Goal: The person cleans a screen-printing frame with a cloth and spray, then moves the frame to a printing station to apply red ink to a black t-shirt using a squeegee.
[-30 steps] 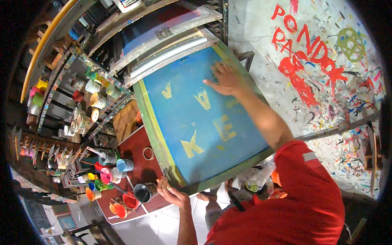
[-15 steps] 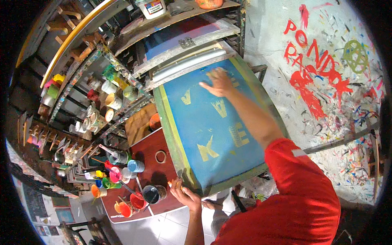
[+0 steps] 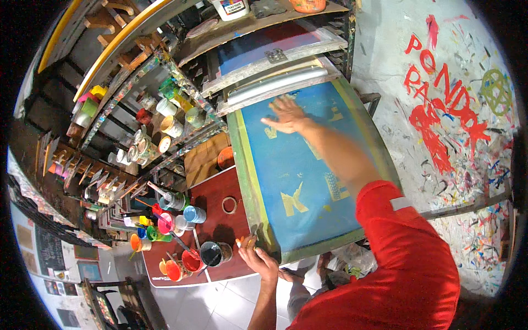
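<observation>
A blue silk-screen frame [image 3: 283, 212] with green-yellow borders lies tilted in front of me, bearing pale stencilled letter shapes. My right hand [image 3: 289, 114] is spread flat on the far part of its mesh, and that forearm hides some of the letters. By the near left corner of the frame is my left hand [image 3: 259, 259], its fingers bent around a small thin stick [image 3: 239, 242] with an orange end, which looks like a cigarette. My left fingers partly hide it.
A dark red table [image 3: 217, 192] at the left carries several paint cups, including a black one [image 3: 215, 254] and a blue one [image 3: 194, 214]. Paint jars [image 3: 171, 126] stand on a rack beyond. Another screen [image 3: 275, 47] sits above the far end, with a paint-marked wall [image 3: 396, 143] at right.
My right hand has slid left across the far part of the mesh, its fingers now more spread. My left hand stays by the near corner. The whole view has shifted slightly.
</observation>
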{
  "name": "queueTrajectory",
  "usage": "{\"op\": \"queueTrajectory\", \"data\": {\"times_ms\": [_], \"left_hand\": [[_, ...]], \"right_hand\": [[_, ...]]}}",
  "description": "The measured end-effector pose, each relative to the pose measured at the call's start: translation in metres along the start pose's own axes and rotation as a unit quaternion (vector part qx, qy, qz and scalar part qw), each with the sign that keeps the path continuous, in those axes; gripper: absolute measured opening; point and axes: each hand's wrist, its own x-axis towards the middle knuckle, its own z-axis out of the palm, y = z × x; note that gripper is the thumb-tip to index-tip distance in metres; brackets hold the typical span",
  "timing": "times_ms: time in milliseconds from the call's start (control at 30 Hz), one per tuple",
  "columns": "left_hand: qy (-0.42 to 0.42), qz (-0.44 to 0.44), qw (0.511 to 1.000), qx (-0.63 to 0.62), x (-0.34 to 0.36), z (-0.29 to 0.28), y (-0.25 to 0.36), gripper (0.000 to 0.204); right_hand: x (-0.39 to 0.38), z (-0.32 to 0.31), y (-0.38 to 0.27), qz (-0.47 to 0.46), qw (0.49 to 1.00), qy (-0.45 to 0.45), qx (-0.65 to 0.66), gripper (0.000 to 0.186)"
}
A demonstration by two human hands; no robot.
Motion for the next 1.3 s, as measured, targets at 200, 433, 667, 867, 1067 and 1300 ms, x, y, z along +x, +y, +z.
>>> {"op": "queueTrajectory", "data": {"times_ms": [200,433,667,867,1067,1300], "left_hand": [[0.046,-0.022,0.999,0.009,-0.005,-0.002,-0.004,0.042],[0.060,-0.013,0.998,0.021,-0.008,-0.009,-0.008,0.038],[0.085,-0.039,0.995,-0.022,-0.003,0.003,0.003,0.037],[0.094,-0.083,0.992,-0.031,-0.012,-0.004,-0.001,0.036],[0.067,-0.025,0.996,-0.046,-0.002,-0.002,-0.001,0.034],[0.071,-0.037,0.996,-0.028,-0.005,-0.006,-0.002,0.035]], "right_hand": [[-0.119,0.018,-0.111,-0.258,0.962,-0.019,0.089,0.093],[-0.139,-0.028,0.000,-0.046,0.997,-0.040,0.052,0.081],[-0.099,-0.009,-0.094,-0.149,0.987,-0.042,0.051,0.090],[-0.332,-0.048,-0.105,-0.281,0.942,-0.091,0.159,0.081],[-0.293,-0.050,-0.004,-0.091,0.989,0.101,0.058,0.071],[-0.312,-0.015,-0.126,-0.241,0.960,0.007,0.143,0.079]]}}
